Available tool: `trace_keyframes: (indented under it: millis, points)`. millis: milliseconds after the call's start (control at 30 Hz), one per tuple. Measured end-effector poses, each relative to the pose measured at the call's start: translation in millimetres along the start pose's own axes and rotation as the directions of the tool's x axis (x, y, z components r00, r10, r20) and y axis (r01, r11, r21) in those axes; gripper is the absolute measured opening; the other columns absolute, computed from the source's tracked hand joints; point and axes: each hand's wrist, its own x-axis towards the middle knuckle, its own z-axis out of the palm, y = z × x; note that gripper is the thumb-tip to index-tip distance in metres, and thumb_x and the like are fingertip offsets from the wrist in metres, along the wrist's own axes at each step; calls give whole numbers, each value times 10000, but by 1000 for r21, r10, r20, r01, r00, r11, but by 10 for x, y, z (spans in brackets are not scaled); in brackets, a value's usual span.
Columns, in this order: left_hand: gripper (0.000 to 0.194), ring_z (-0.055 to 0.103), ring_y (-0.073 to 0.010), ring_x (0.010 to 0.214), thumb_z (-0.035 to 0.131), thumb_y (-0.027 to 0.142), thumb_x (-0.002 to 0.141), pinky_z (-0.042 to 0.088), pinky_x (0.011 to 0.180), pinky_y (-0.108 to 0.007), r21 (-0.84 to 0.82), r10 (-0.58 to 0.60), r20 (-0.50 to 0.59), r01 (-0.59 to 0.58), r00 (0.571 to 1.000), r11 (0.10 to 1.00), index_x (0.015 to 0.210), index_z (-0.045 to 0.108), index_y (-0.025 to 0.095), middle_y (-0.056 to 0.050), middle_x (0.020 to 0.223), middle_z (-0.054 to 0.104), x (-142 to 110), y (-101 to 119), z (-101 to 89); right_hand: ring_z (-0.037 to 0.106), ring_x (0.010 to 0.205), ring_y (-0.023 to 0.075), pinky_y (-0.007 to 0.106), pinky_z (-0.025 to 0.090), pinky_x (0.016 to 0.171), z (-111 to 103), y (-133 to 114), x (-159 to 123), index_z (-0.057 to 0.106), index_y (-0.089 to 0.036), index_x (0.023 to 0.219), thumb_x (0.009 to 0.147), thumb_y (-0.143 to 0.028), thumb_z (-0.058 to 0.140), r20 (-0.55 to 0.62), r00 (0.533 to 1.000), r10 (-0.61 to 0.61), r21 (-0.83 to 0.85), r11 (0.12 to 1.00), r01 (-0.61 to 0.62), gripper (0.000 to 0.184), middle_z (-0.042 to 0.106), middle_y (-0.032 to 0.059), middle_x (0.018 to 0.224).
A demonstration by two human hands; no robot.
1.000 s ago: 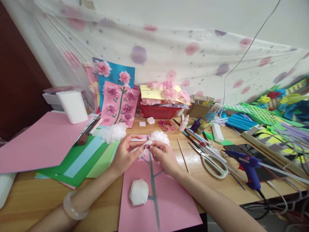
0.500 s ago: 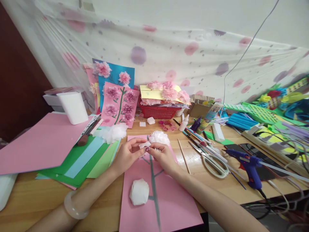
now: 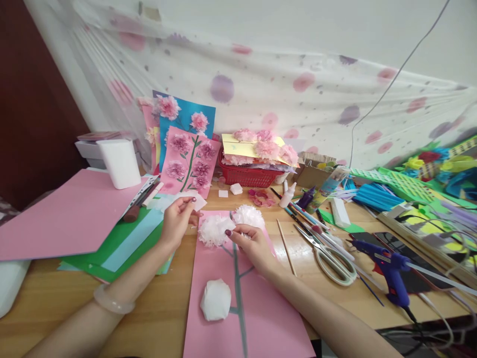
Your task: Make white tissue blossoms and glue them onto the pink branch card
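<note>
white thin paper piece (image 3: 198, 200) pinched between thumb and fingers of the raised left hand (image 3: 176, 222)
right hand (image 3: 255, 244) slants over the pink card with painted stem (image 3: 272, 318), thumb at the ruffled white tissue flower (image 3: 213, 231); cannot tell whether its fingers pinch anything.

Open room: bare surface (image 3: 164, 308) just left of the painted pink sheet (image 3: 270, 333); lower right of that sheet. Between left hand (image 3: 175, 220) and right hand (image 3: 254, 247): fluffy white flower (image 3: 213, 232). Right side, outward: wooden stick (image 3: 286, 248), scissors (image 3: 324, 256), glue gun (image 3: 391, 271). Rear, barring the way: red basket (image 3: 250, 176), upright flower card (image 3: 190, 166).
</note>
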Motion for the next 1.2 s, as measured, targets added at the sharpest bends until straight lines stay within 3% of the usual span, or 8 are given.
trace_keyframes:
  millis: [100, 167, 233, 333, 433, 533, 767, 1200]
  points:
    - [366, 700, -243, 816, 544, 277, 806, 529, 515, -286, 146, 46, -150, -24, 988, 989, 1137, 549, 122, -168, 1139, 642, 181, -37, -140, 245, 506, 83, 255, 184, 477, -20, 16, 4, 561, -176, 648, 789, -429, 641, 15, 1000, 3, 39, 999, -4, 301, 347, -51, 561]
    - [509, 609, -319, 1119, 593, 211, 768, 558, 769, -398, 221, 90, -252, -33, 964, 975, 1258, 478, 132, -201, 1354, 515, 218, -27, -182, 231, 499, 81, 255, 167, 472, -27, 31, 5, 534, -179, 651, 801, -452, 629, 29, 1000, 2, 77, 997, -4, 325, 320, -60, 552]
    - [597, 384, -346, 1360, 642, 193, 744, 393, 1054, -489, 342, 248, -262, -150, 933, 927, 1308, 452, 144, -191, 1473, 402, 155, 11, -157, 221, 495, 80, 256, 156, 471, -24, 44, 8, 498, -185, 641, 810, -456, 618, 37, 999, 3, 115, 993, -7, 341, 296, -68, 544]
    - [496, 360, -287, 1382, 585, 252, 827, 237, 1155, -479, 450, 527, 40, -486, 849, 749, 1310, 495, 182, -139, 1441, 476, -92, 92, -23, 194, 476, 79, 259, 134, 464, -6, 46, 16, 460, -195, 627, 801, -437, 617, 45, 999, 28, 192, 981, -36, 337, 267, -80, 518]
    - [360, 538, -254, 1218, 511, 284, 893, 348, 1079, -442, 352, 474, 386, -602, 791, 717, 1242, 585, 237, -90, 1279, 630, -363, 142, 119, 194, 456, 75, 257, 125, 457, 10, 23, 24, 469, -195, 618, 762, -413, 628, 32, 997, 67, 254, 965, -72, 305, 281, -84, 493]
    - [277, 600, -252, 1130, 567, 281, 871, 361, 1065, -441, 292, 413, 512, -605, 753, 741, 1129, 667, 271, -58, 1162, 700, -510, 136, 188, 244, 450, 74, 251, 152, 456, 13, 1, 27, 499, -184, 604, 724, -368, 620, 4, 998, 69, 291, 954, -67, 251, 332, -72, 494]
    - [350, 624, -241, 1161, 643, 286, 830, 512, 929, -341, 110, 208, 471, -292, 857, 950, 1172, 595, 233, -77, 1202, 695, -514, 82, 181, 296, 454, 78, 253, 185, 448, 21, 10, 15, 492, -179, 569, 711, -306, 604, 24, 999, 41, 376, 925, -47, 222, 376, -55, 507]
    - [124, 692, -224, 963, 638, 324, 813, 522, 814, -289, 57, 194, 399, -235, 896, 970, 837, 630, 202, -54, 927, 739, -472, 89, 198, 254, 428, 62, 238, 138, 427, -4, -15, 37, 497, -176, 589, 675, -281, 623, 54, 997, 58, 487, 870, -77, 185, 356, -64, 507]
